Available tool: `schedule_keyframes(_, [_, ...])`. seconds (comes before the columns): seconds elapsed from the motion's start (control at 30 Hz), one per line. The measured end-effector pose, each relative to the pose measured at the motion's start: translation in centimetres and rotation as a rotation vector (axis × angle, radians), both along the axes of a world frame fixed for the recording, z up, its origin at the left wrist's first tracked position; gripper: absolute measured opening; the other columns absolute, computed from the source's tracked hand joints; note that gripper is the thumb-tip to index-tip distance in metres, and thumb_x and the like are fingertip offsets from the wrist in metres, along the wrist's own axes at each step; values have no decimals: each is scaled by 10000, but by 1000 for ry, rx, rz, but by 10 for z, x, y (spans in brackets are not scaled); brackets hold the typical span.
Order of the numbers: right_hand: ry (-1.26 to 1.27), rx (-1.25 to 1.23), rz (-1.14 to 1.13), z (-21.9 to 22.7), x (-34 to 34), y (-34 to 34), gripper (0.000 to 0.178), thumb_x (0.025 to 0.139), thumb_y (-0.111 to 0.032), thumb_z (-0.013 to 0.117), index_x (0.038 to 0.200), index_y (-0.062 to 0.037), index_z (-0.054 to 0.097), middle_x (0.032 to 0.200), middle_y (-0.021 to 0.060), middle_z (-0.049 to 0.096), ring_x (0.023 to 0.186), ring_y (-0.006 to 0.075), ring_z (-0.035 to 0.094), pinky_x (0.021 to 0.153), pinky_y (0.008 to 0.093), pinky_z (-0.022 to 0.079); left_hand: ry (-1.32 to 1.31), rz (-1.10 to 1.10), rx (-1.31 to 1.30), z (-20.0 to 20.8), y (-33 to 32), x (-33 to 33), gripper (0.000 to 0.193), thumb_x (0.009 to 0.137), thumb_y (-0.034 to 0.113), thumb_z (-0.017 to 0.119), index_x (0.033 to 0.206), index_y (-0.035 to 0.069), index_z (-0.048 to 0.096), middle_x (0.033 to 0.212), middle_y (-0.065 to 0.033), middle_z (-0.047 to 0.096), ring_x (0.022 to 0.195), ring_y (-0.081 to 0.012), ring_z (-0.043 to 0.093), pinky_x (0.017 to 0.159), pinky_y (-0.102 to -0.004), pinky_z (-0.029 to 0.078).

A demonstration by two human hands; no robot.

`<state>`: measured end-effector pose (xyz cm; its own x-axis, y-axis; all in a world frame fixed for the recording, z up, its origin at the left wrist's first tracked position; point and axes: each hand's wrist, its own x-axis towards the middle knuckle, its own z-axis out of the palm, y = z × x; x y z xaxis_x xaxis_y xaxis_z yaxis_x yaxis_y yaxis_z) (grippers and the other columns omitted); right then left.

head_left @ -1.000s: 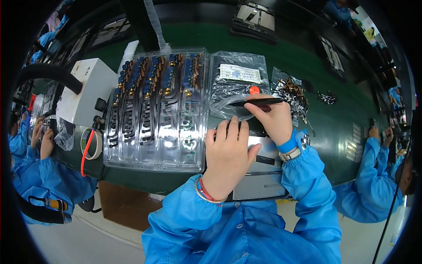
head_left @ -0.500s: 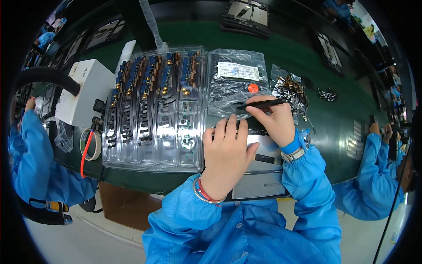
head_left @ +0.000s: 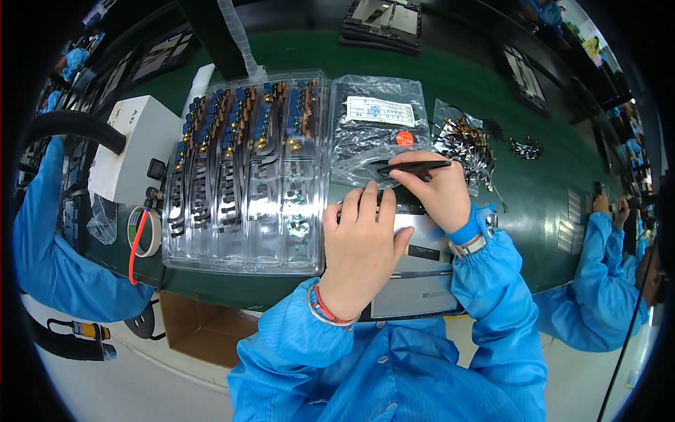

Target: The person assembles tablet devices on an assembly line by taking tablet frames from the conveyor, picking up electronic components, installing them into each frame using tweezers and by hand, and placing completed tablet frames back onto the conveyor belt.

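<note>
My left hand (head_left: 362,246) lies over an opened flat device, fingers stretched out and slightly apart near its far edge. Silver battery-like panels (head_left: 411,294) of the device show to the right of and below that hand. My right hand (head_left: 439,193) pinches a slim black tool (head_left: 420,167), which looks like tweezers, held nearly level above the device's far edge. The tool's working tip and the part beneath my left fingers are hidden. Just beyond both hands lies a clear plastic bag (head_left: 383,137) of dark parts with a white label and an orange round sticker.
A clear compartmented tray (head_left: 242,264) of flex cables stands at left. Beside it are a white box (head_left: 133,155), a tape roll (head_left: 149,239) and a red tube (head_left: 138,250). Loose small cables (head_left: 464,144) lie at right. Stacked device frames (head_left: 383,24) sit far back; co-workers' blue sleeves show either side.
My right hand and the black tool have shifted slightly left. My left hand stays almost where it was. At the far left, a co-worker's arm has moved and now reaches farther up.
</note>
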<state>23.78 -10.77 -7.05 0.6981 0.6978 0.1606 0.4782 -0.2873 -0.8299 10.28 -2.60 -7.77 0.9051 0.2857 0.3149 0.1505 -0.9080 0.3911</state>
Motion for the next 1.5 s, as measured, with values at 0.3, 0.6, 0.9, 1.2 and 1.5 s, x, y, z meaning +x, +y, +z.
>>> schedule_keyframes(0.3, [211, 248, -96, 48, -40, -104, 138, 756, 42, 601, 888, 16, 634, 917, 105, 607, 858, 163, 579, 738, 261, 472, -52, -15, 31, -5, -2, 1, 467, 765, 322, 610, 1127, 42, 520, 1141, -115, 521, 1030, -233, 469, 821, -393, 333])
schedule_keyframes(0.6, [492, 932, -133, -1, -179, -168, 253, 772, -217, 690, 883, -33, 555, 756, 95, 573, 645, 182, 552, 542, 294, 459, -215, -198, -208, 51, 1, -76, 338, 814, 197, 565, 1094, 9, 543, 1140, -148, 542, 967, -281, 545, 785, -391, 430])
schedule_keyframes(0.9, [1763, 442, 494, -28, -324, 145, 171, 852, -228, 601, 932, -77, 601, 849, -22, 589, 762, 46, 544, 693, 198, 450, -1012, 195, -1629, -61, 123, -284, 367, 949, 252, 321, 1134, -6, 504, 1139, -116, 548, 1087, -224, 500, 950, -329, 387])
schedule_keyframes(1.2, [1762, 171, 295, -8, -369, 195, 149, 852, -137, 574, 952, -27, 593, 776, 22, 584, 674, 86, 528, 582, 209, 430, -1380, 651, -1584, -38, 140, -308, 348, 923, 156, 317, 1202, 0, 457, 1226, -102, 512, 1122, -208, 486, 984, -311, 361])
schedule_keyframes(1.5, [1682, 515, 788, 35, -231, 1, 226, 853, -184, 600, 996, -9, 581, 950, 40, 586, 846, 113, 557, 762, 253, 463, -1121, -197, -1835, 2, 99, -251, 333, 937, 192, 332, 1115, -16, 522, 1176, -171, 545, 1029, -248, 570, 910, -416, 462])
